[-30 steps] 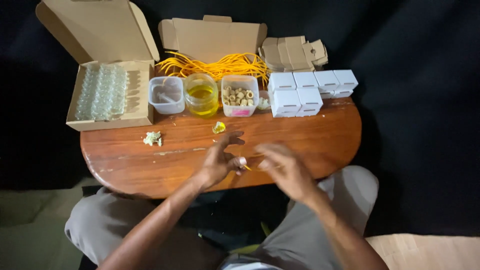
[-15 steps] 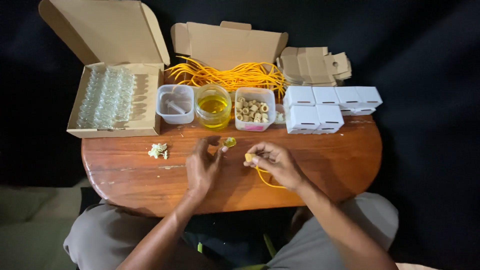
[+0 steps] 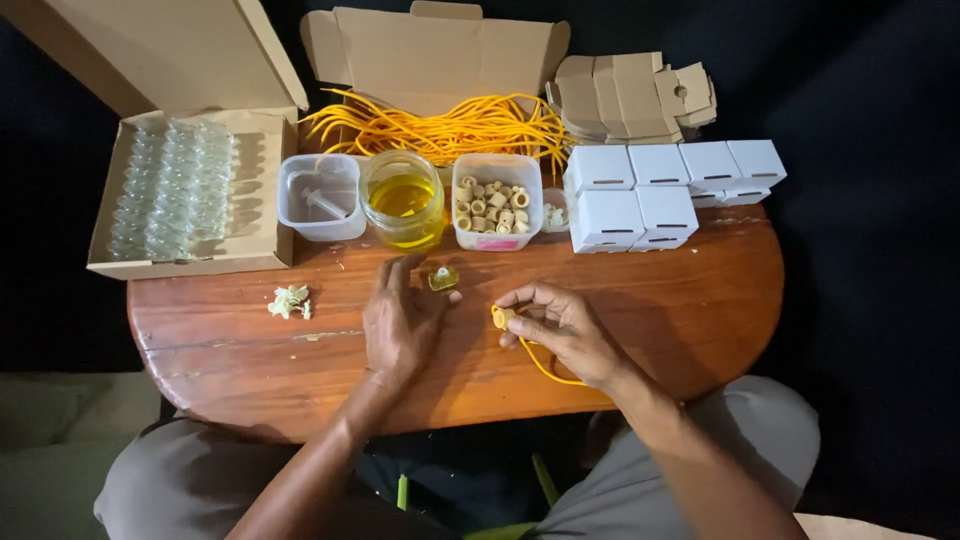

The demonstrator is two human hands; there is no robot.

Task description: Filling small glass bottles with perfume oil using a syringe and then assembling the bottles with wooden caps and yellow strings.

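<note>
A seated person works at a round wooden table (image 3: 690, 320), seen from above. The right hand (image 3: 560, 330) pinches a small cork (image 3: 500, 317) between thumb and fingertips, and a yellow cord (image 3: 545, 365) runs from it in a loop under the palm. The left hand (image 3: 400, 320) lies flat on the wood, fingers loose and gripping nothing, its fingertips just beside a tiny glass bottle (image 3: 443, 278) that rests on the tabletop between the two hands. Along the far edge stand a clear tub (image 3: 320, 196) holding a dropper, a jar of yellow oil (image 3: 402, 198) and a tub of corks (image 3: 496, 200). To their right sit stacked white boxes (image 3: 665, 185), with flat cardboard blanks (image 3: 630, 95) behind them. A heap of yellow cords (image 3: 440, 125) fills an open carton (image 3: 435, 50) at the back. At the left, an open box of glass vials (image 3: 175, 185) overhangs the table, and pale scraps (image 3: 288, 300) lie near it.
</note>
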